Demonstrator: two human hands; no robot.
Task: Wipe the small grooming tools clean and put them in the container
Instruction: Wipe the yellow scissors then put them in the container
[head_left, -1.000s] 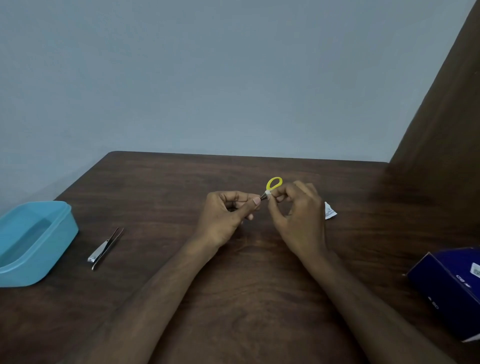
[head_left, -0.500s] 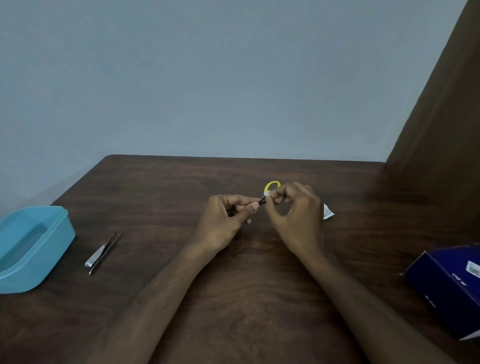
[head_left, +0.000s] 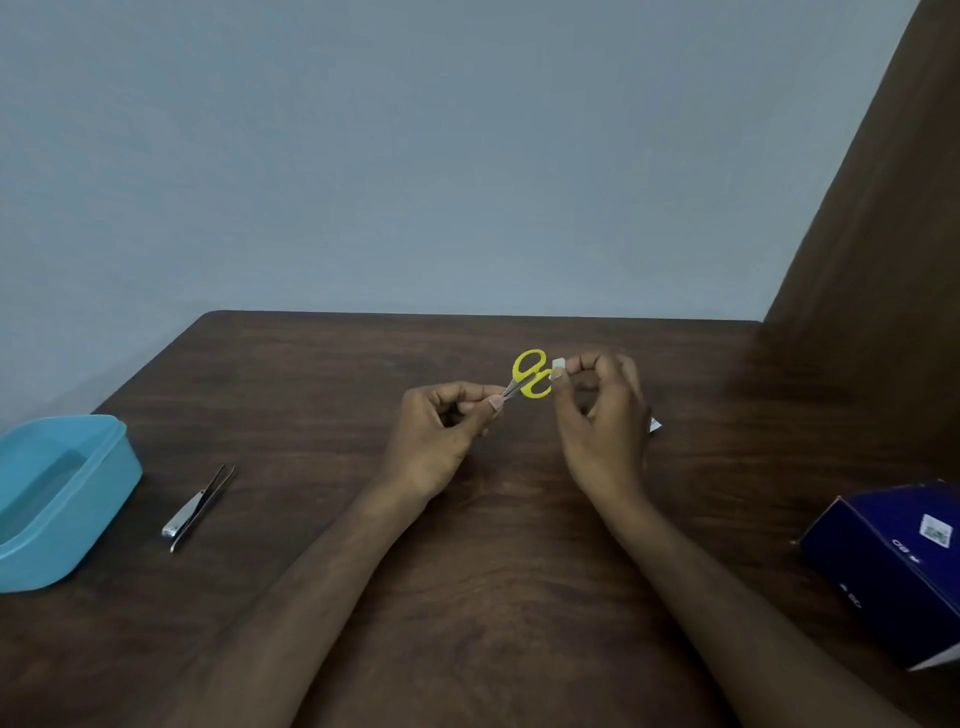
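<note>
Far left, at worktop (head_left: 467, 519) edge: blue container (head_left: 111, 467), lid off, nothing visible inside, partly out of frame. Just right of it, flat on the wood: steel clippers (head_left: 182, 519) with tweezers (head_left: 213, 491) lying against them, apparently not yet wiped. Centre, raised above the worktop: left hand (head_left: 436, 441), grip closed in a pinch on the blade end of small scissors (head_left: 527, 382), yellow loops pointing up and away. Immediately right of the loops: right hand (head_left: 602, 421), grip closed on a small white wipe (head_left: 558, 366) between thumb and forefinger, pad beside the handle, contact impossible to confirm. Behind that hand: scrap of white wrapper (head_left: 654, 426), mostly hidden. Far right: dark blue box (head_left: 893, 566), cut by the frame edge. Step in hand, by judgement: wiping of the scissors, first of three tools, none yet in the container. Next move likely calls for finishing the rub along handle and blades, with care near the blades under the left fingertips, then a carry well leftward to drop the scissors into the container; clippers and tweezers to follow, best picked up singly since touching.
</note>
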